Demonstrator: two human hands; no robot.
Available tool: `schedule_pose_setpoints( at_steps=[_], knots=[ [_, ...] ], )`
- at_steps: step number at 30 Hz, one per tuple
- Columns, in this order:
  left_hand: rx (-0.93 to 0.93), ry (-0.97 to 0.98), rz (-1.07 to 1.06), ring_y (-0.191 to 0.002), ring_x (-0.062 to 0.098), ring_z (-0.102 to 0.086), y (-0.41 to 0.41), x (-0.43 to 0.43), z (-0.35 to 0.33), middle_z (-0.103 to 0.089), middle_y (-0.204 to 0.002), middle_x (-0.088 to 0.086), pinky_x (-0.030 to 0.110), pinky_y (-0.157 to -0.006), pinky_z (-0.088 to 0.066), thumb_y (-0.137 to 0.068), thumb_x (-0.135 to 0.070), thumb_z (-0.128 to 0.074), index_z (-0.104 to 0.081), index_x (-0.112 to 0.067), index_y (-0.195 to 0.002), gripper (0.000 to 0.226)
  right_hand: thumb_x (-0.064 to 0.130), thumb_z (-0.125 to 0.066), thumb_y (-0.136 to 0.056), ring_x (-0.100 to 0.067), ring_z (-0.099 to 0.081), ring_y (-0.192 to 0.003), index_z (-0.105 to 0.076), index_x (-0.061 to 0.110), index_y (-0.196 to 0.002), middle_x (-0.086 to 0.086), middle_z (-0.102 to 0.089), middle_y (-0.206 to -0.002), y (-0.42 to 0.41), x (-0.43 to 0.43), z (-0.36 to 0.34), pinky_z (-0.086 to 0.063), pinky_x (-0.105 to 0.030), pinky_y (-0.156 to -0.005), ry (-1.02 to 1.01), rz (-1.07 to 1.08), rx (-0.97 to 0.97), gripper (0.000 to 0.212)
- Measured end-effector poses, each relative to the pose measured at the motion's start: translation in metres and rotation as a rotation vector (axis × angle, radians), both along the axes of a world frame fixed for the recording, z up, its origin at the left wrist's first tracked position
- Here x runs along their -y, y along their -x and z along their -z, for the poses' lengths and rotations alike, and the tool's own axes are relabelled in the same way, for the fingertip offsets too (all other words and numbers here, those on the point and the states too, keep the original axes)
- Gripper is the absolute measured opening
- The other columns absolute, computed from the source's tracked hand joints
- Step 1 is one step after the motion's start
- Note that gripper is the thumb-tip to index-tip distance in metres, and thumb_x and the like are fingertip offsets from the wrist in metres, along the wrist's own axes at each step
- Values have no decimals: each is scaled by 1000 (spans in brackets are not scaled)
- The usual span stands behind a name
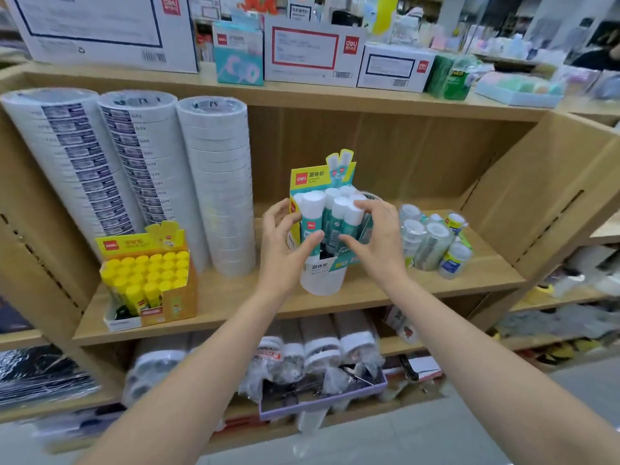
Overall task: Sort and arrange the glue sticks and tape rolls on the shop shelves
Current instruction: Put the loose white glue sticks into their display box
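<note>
The white-capped glue sticks (336, 209) stand in their teal display box (323, 273), mid-shelf (235, 297), right of the tape roll stacks (218, 182). The left hand (285, 238) grips the bunch from the left. The right hand (377, 238) curls over the caps from the right, thumb pinching in.

Vantage: above and behind the grip on the glue-stick box (322, 276).
Facing: forward, downward, toward the shelf (436, 280).
Nearness: close.

deli, 固体胶 on glue-stick box (310, 182)
</note>
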State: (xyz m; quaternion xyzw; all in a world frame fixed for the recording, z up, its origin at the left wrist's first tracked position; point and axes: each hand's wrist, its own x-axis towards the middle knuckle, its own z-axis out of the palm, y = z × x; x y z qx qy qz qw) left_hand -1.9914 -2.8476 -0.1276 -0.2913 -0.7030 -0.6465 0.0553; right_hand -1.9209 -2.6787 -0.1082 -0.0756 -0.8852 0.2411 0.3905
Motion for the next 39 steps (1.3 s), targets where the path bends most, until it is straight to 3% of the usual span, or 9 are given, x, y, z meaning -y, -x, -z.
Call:
schedule_pose_setpoints(
  at_steps=[10, 15, 20, 25, 28, 31, 33, 36, 39],
  knots=[
    [-1, -35, 27, -127, -7, -40, 4, -8, 7, -38, -141, -8, 23, -104, -42, -79, -44, -71, -63, -19, -123, 51, 11, -81, -76, -14, -47, -121, -59, 12, -116, -5, -49, -131, -1, -9, -3, -32, -4, -95, 38, -29, 27, 46],
    [-4, -72, 26, -130, -2, -40, 3, -9, 7, -38, -139, -12, 29, -107, -42, -77, -45, -73, -63, -32, -117, 43, 12, -81, -76, -19, -46, -127, -62, 15, -115, -6, -47, -135, -3, -8, 4, -40, -29, -99, 19, -90, 28, 43],
    [-5, -79, 8, -132, 3, -40, 0, -11, 6, -38, -140, -10, 38, -110, -42, -75, -51, -70, -61, -40, -116, 43, 13, -73, -84, -15, -41, -131, -62, 17, -117, -4, -45, -137, -6, -10, 0, -41, -36, -105, 96, -155, 50, 36],
    [4, -58, -9, -133, 3, -39, -2, -9, 6, -37, -141, -9, 41, -110, -42, -75, -53, -70, -63, -31, -121, 51, 37, -66, -87, -12, -32, -139, -55, 23, -132, 2, -42, -146, -14, -7, -9, -28, -31, -112, 152, -214, 48, 49],
    [-27, -24, -19, -133, 8, -39, -3, -10, 3, -36, -139, -8, 41, -109, -42, -77, -51, -72, -60, -41, -118, 44, 44, -63, -88, -12, -34, -140, -54, 25, -135, 5, -48, -144, -12, 6, -16, -23, -43, -116, 92, -252, 14, 52],
    [-56, 7, -39, -131, 6, -37, -7, -11, -2, -35, -138, -8, 28, -107, -40, -82, -42, -73, -59, -42, -118, 38, 53, -61, -84, -4, -43, -131, -54, 29, -130, 15, -64, -122, -6, 18, -20, -14, -46, -116, 100, -229, 52, 52],
    [-91, 29, -50, -130, 5, -37, -7, -10, -3, -35, -137, -8, 23, -105, -38, -83, -40, -73, -60, -43, -117, 37, 49, -66, -84, -3, -46, -124, -48, 35, -131, 18, -68, -107, -5, 21, -21, -16, -45, -113, 162, -242, 59, 52],
    [-120, 66, -66, -133, 8, -35, -5, -10, -5, -32, -143, -4, 27, -109, -37, -83, -36, -76, -59, -36, -122, 43, 39, -69, -84, 2, -52, -112, -54, 33, -125, 21, -65, -104, -3, 20, -27, -23, -47, -109, 156, -244, 36, 45],
    [-222, 110, -113, -142, 8, -23, -1, -5, -5, -21, -153, 0, 28, -115, -28, -84, -42, -69, -49, -23, -135, 59, 32, -71, -84, -7, -60, -104, -54, 32, -118, 16, -65, -106, 1, 13, -37, -36, -51, -101, 198, -198, -104, 38]
  ],
)
